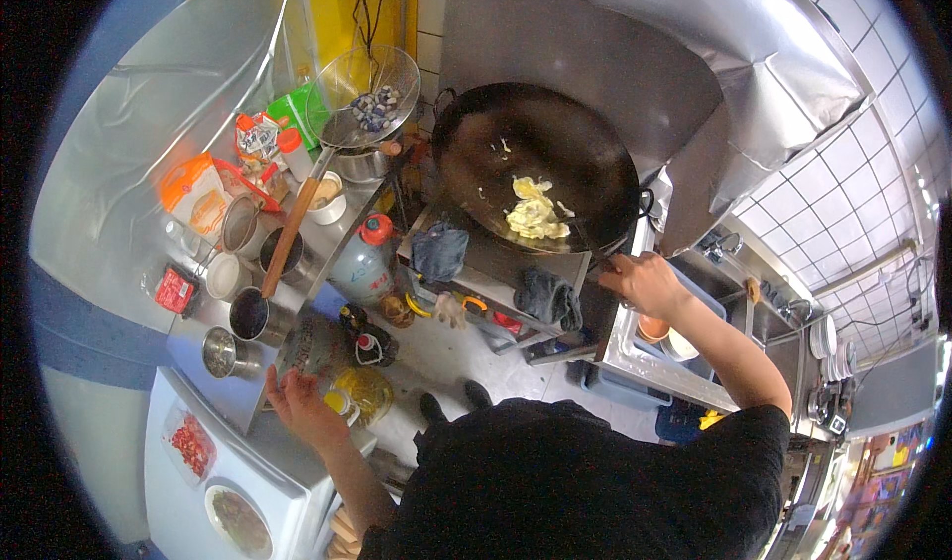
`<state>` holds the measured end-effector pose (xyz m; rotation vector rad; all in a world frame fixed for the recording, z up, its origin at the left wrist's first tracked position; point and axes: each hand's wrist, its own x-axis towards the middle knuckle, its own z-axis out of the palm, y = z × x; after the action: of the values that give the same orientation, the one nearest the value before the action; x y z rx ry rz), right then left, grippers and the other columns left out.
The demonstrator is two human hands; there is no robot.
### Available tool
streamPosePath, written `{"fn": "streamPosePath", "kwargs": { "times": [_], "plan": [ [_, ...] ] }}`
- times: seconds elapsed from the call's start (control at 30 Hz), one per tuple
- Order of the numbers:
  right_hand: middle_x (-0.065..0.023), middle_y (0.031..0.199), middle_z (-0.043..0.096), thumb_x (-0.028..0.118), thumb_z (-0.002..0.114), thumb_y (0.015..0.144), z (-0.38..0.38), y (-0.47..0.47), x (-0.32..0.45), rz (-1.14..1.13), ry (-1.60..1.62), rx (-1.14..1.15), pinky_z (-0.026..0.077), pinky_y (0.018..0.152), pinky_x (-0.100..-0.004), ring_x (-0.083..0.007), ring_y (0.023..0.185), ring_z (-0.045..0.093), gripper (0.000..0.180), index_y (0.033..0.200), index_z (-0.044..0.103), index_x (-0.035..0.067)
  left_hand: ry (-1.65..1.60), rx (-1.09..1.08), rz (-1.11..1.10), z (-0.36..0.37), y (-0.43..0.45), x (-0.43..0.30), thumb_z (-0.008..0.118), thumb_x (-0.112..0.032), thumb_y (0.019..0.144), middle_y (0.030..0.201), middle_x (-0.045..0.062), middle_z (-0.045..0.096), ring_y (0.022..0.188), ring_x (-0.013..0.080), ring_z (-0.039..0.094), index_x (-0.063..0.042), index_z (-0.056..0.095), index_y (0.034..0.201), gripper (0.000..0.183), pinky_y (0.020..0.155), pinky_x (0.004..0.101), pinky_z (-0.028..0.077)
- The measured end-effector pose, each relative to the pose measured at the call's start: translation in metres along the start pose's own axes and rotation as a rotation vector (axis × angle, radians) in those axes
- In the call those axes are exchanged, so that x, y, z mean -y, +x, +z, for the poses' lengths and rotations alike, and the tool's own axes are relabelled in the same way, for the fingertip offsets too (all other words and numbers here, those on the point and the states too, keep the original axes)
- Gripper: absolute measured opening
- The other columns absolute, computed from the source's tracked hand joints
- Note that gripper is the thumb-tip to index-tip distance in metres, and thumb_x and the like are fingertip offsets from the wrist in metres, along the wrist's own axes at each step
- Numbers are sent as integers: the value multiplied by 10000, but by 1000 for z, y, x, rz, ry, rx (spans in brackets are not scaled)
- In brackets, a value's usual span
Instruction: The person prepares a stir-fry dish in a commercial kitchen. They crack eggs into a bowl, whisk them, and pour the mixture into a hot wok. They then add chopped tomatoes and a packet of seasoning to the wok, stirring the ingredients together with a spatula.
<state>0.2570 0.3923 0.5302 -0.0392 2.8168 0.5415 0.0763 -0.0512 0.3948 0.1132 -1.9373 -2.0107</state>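
Observation:
My right hand point(645, 283) is closed around the handle of a wok utensil point(589, 242) at the right rim of a large dark wok point(535, 129). The utensil's head cannot be told apart clearly. Pieces of cooked egg point(534, 214) lie low in the wok, with small scraps farther up its wall. My left hand point(303, 404) is empty, its fingers apart, beside the steel counter edge. Closest to it are a steel pot of dark liquid point(253, 313) and a smaller steel pot point(222, 352).
A wire strainer point(363, 98) holding dark and pale pieces rests over a pot, its wooden handle crossing the counter. On the white freezer top point(175, 404) are a tray of chopped red food point(192, 445) and an oval dish point(238, 519). A gas cylinder point(364, 263) stands below.

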Motion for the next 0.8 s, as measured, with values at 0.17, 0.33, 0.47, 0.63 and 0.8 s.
{"fn": "streamPosePath", "kwargs": {
  "times": [0.17,0.33,0.47,0.63,0.8],
  "plan": [
    [-105,901,563,137,495,776,-11,-8,7,-9,8,-11,498,667,-366,-234,818,600,293,1062,550,162,-313,-65,-198,17,-1,-17,498,-37,862,864,57,524,727,119,478,-44,418,1197,345,666,255,418],
    [-91,889,571,155,516,772,-18,-15,3,-34,44,-38,498,684,-369,-240,848,598,260,1022,581,179,-338,-73,-225,15,1,-15,499,-41,863,862,59,524,729,120,476,-57,418,1201,348,673,253,415],
    [-84,911,579,171,567,752,-25,-13,-11,-11,43,-13,502,675,-366,-244,828,603,271,1022,585,183,-364,-85,-250,25,-3,-26,504,-42,860,868,58,524,732,120,476,-57,413,1205,358,681,249,414],
    [-95,899,641,149,563,787,-20,14,-59,227,464,-281,495,703,-331,-241,820,622,206,984,613,116,-305,-44,-172,19,-1,-12,515,-44,851,888,53,520,745,116,476,-55,407,1209,375,689,247,416],
    [-104,767,642,209,572,814,68,74,-145,857,1446,-597,484,592,-304,-187,648,614,229,949,628,33,-160,-111,-143,18,-3,-28,520,-67,848,878,41,524,741,112,480,-55,399,1223,394,693,244,415]
  ]
}}
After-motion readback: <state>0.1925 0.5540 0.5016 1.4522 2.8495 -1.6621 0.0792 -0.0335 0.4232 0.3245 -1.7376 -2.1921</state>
